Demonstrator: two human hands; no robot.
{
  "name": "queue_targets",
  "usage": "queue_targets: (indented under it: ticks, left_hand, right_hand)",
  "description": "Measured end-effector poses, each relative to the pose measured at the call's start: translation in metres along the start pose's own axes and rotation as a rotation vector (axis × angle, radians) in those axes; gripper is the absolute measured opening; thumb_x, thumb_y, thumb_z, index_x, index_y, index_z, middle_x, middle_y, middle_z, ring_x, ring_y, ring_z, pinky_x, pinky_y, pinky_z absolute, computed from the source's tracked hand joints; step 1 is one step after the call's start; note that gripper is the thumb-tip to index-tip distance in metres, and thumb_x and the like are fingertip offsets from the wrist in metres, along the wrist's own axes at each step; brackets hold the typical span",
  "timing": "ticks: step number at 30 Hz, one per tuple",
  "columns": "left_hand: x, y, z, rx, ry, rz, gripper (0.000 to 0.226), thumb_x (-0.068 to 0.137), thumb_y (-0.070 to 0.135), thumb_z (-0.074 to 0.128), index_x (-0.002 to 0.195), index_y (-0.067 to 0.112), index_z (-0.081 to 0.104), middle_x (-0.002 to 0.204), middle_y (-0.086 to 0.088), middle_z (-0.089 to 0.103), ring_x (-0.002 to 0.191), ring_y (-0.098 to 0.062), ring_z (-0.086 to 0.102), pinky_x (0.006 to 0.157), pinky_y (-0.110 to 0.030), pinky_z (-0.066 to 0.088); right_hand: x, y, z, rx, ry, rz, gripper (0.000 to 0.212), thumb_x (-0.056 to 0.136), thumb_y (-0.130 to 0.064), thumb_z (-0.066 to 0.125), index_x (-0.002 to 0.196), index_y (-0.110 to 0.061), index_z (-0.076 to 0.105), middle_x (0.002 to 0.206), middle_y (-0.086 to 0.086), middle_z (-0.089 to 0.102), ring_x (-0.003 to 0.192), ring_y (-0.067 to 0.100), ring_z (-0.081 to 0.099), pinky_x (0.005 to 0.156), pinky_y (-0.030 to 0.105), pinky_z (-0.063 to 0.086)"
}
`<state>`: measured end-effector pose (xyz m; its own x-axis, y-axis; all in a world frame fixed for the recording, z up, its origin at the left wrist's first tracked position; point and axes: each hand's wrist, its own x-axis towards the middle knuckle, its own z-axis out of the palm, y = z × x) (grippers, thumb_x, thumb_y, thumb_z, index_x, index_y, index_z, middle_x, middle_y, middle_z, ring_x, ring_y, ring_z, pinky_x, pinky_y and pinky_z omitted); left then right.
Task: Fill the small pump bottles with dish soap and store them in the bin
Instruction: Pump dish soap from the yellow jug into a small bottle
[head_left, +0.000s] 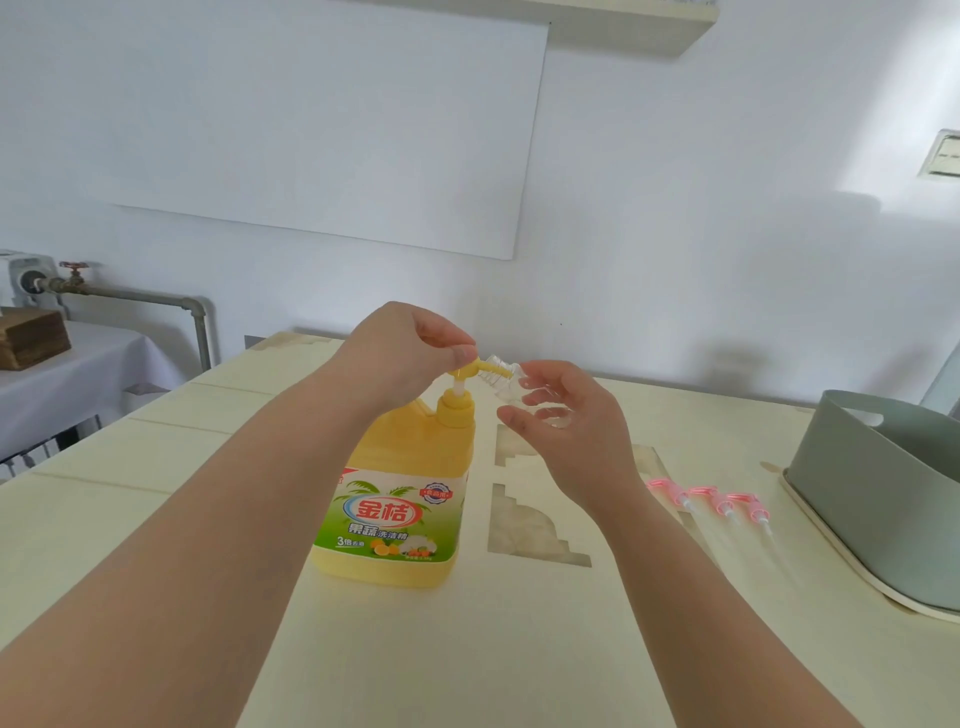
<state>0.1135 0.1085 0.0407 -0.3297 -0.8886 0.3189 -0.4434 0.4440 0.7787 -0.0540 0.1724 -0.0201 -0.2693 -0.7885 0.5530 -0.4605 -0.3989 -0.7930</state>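
A large yellow dish soap jug (402, 499) with a green label stands upright in the middle of the table. My left hand (410, 348) sits on its yellow pump head (467, 371), fingers curled over it. My right hand (566, 415) grips a small clear bottle (506, 382), tilted, with its threaded mouth around the pump's spout. Three pink pump tops (711, 501) lie on the table to the right, their tubes pointing toward me. A grey-green bin (883, 499) stands at the right edge.
The pale cream table (467, 649) has cut-out patterned patches right of the jug. The bin rests on a cream tray or lid (831, 551). A side table with a cloth, a brown box (31, 338) and a pipe with a valve are at far left.
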Motion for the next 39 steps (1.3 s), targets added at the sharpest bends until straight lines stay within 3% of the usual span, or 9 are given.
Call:
queue_targets:
  ticks: [11,21,29,36,39]
  left_hand:
    - [0.001,-0.012,0.008,-0.003,0.014,-0.032,0.011,0.084,0.036,0.067,0.092,0.03,0.069,0.088,0.017,0.064,0.081,0.004,0.055,0.06,-0.012,0.034]
    - [-0.005,-0.002,0.005,0.234,0.008,0.03,0.013,0.088,0.039,0.061,0.095,0.031,0.069,0.093,0.013,0.065,0.092,-0.008,0.06,0.083,-0.029,0.049]
    - [-0.008,0.011,-0.001,0.266,0.068,0.093,0.01,0.09,0.034,0.057,0.087,0.031,0.066,0.09,0.017,0.063,0.089,-0.004,0.057,0.062,-0.014,0.035]
    - [-0.009,0.006,0.003,0.146,0.076,0.078,0.012,0.087,0.038,0.061,0.089,0.03,0.069,0.084,0.018,0.062,0.077,-0.002,0.057,0.062,-0.019,0.039]
    - [-0.013,0.002,0.011,0.162,0.135,0.085,0.011,0.089,0.037,0.058,0.09,0.03,0.066,0.089,0.017,0.06,0.082,-0.005,0.053,0.073,-0.025,0.038]
  right_hand:
    - [-0.001,0.012,0.005,-0.005,0.008,0.008,0.036,0.075,-0.014,0.081,0.099,-0.033,0.064,0.097,-0.008,0.068,0.084,0.0,0.061,0.069,0.011,0.048]
    - [-0.002,0.003,-0.002,-0.057,-0.02,0.003,0.037,0.075,-0.015,0.081,0.093,-0.04,0.06,0.096,-0.01,0.068,0.086,0.005,0.063,0.065,0.01,0.047]
    - [0.004,-0.008,-0.005,-0.106,-0.021,-0.006,0.034,0.075,-0.019,0.081,0.097,-0.037,0.062,0.097,-0.016,0.068,0.085,-0.001,0.062,0.07,0.004,0.043]
    - [0.001,-0.004,-0.003,-0.112,-0.004,-0.008,0.034,0.075,-0.021,0.081,0.099,-0.036,0.062,0.097,-0.015,0.068,0.089,0.002,0.062,0.071,0.003,0.041]
    - [0.0,0.0,-0.003,-0.111,0.012,-0.012,0.034,0.075,-0.022,0.081,0.101,-0.034,0.063,0.097,-0.014,0.068,0.087,0.0,0.062,0.071,0.003,0.041]
